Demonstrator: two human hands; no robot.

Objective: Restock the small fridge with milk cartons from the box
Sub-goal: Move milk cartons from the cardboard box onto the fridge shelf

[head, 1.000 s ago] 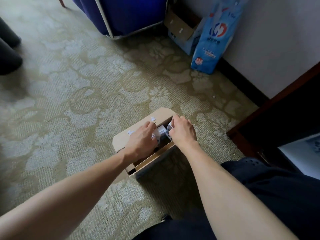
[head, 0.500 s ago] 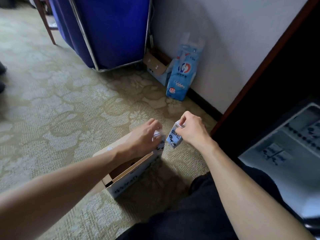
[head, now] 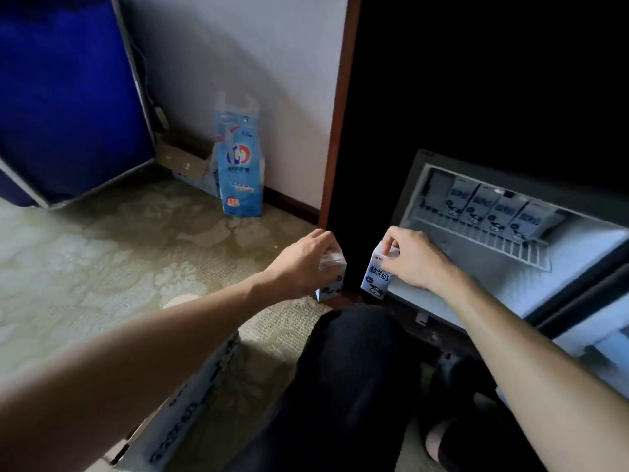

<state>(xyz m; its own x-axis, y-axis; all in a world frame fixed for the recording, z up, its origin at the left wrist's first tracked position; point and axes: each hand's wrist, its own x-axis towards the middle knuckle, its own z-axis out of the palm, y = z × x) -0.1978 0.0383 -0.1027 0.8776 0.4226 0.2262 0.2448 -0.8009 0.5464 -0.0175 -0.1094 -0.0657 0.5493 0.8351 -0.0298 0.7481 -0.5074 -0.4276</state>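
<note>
Reads as a hotel guest room. Beige woven carpet with a pale floral pattern (head: 102,260) runs up to a plain white wall (head: 238,56) with a dark skirting board (head: 289,202). Small white fridge (head: 510,287) sits inside a dark cabinet with a red-brown wooden frame (head: 338,114). Housekeeping-style blue fabric trolley bag on a metal frame (head: 68,97) stands nearby.

Wire shelf (head: 493,241) front free; carton row (head: 490,209) blocks rear.

Before you, the carpet (head: 102,260) carries the printed box (head: 190,396) beside your knee, a blue bag (head: 240,172) upright at the wall, and a small cardboard box (head: 185,161) touching it. In the fridge, a row of milk cartons (head: 500,212) sits on the wire shelf (head: 476,235).
</note>
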